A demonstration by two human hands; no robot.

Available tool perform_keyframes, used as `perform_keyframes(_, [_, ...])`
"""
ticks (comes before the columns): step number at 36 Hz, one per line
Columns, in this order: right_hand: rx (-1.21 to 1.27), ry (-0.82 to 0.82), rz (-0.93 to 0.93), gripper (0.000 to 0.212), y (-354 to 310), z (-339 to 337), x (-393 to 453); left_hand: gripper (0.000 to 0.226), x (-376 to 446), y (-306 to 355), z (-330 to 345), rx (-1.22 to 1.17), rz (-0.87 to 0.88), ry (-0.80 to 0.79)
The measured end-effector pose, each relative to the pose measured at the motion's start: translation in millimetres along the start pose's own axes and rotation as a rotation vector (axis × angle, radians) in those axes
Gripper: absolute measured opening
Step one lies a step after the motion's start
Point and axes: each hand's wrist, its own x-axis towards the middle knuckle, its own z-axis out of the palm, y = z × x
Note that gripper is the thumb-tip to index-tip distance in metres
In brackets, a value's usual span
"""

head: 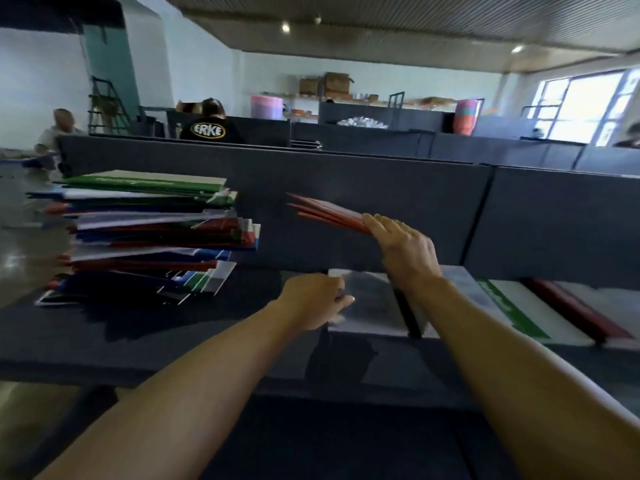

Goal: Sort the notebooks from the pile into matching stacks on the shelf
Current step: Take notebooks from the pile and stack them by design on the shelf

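Both my bare forearms reach out over the dark matte shelf (138,341). My left hand (311,299) curls its fingers round the edge of a grey glossy notebook (367,306) lying flat. Above it, my right hand (401,247) grips a few thin red notebooks (329,214), fanned and tilted in the air. Left of my left hand stands the tall, ragged pile (152,233) of flat coloured notebooks; right of my right wrist lie green-and-white (519,310) and red (575,313) stacks.

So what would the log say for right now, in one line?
step: sorting | right hand: holds red notebooks in air | left hand: on grey notebook stack | mixed pile: left, still tall
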Motion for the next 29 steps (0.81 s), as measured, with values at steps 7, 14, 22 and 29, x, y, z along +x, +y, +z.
perform_keyframes(7, [-0.137, 0.037, 0.085, 0.052, 37.8, -30.9, -54.7, 0.042, 17.8, 47.6, 19.9, -0.04, 0.142, -0.079])
perform_keyframes(14, [-0.276, 0.085, 0.137, 0.063, 85.4, -69.7, -111.2, 0.038, 30.0, 110.2, 39.8, -0.061, 0.282, -0.083])
perform_keyframes(22, [-0.387, 0.028, 0.237, 0.061, 141.6, -117.6, -160.7, 0.044, 41.3, 192.6, 55.5, -0.066, 0.385, -0.058])
perform_keyframes(29, [-0.39, -0.022, 0.218, 0.063, 191.6, -153.0, -194.2, 0.041, 50.6, 268.5, 70.2, -0.207, 0.326, -0.069])
